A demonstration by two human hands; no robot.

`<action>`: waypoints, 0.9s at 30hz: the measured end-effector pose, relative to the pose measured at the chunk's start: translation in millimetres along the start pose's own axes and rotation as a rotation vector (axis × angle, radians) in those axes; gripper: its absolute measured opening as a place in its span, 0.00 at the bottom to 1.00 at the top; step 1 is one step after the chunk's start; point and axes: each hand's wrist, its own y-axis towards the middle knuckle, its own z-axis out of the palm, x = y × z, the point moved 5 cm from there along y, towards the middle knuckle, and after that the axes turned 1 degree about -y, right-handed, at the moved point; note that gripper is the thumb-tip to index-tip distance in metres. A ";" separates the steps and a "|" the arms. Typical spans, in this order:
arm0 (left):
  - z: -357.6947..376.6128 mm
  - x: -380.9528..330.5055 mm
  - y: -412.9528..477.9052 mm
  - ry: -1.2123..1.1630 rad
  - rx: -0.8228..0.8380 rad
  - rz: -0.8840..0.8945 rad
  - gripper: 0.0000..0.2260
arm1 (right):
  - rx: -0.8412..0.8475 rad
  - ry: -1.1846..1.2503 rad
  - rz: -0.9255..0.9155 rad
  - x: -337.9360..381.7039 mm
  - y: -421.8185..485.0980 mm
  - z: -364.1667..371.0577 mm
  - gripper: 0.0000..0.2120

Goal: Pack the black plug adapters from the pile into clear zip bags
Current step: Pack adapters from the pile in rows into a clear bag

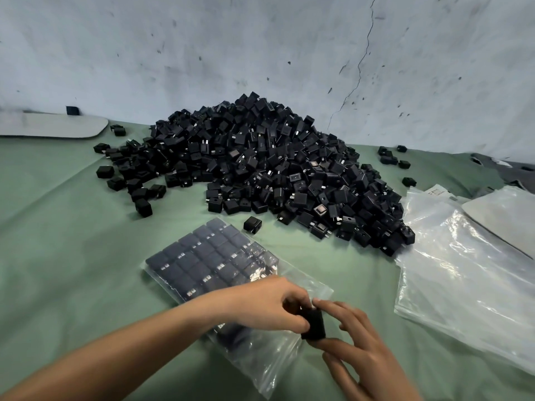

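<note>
Adapter (314,325): small matte black block, low and right of centre in the frame, just off the lower-right edge of the zip bag (260,369); prongs not visible
Right hand (357,347): clamped on the adapter, thumb beneath and forefinger on top; other fingers spread loose
Left hand (269,303): fingers curled against the adapter's left side; wrist lies over the bag; whether it also lifts the bag's lip cannot be told
Key relation: the bag's long axis runs from upper left to lower right; its empty end points at the hands, so the adapter sits at what is probably the mouth and would have to travel up and left; the left hand is nearer the bag
Bag contents: neat rows of adapters fill the upper-left half; the lower-right half is slack and clear
Pile (275,175): large black heap at centre frame, well apart from the hands
Spare bags (463,270): stacked flat at right, on the green cloth (58,227)
</note>
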 end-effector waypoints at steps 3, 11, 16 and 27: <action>2.4 -2.9 -3.2 0.041 -0.098 0.082 0.12 | -0.028 0.055 0.106 -8.1 -10.2 0.0 0.14; 25.7 -2.3 -11.0 0.767 -0.312 0.091 0.18 | 0.027 0.311 0.544 -31.5 -30.4 33.1 0.14; 23.7 -13.1 -10.4 0.761 -0.409 0.133 0.10 | -0.011 0.299 0.623 -36.6 -16.2 54.4 0.21; 2.0 12.9 -13.1 0.523 -0.485 -0.019 0.16 | 0.294 0.022 0.712 -32.6 -4.1 87.6 0.24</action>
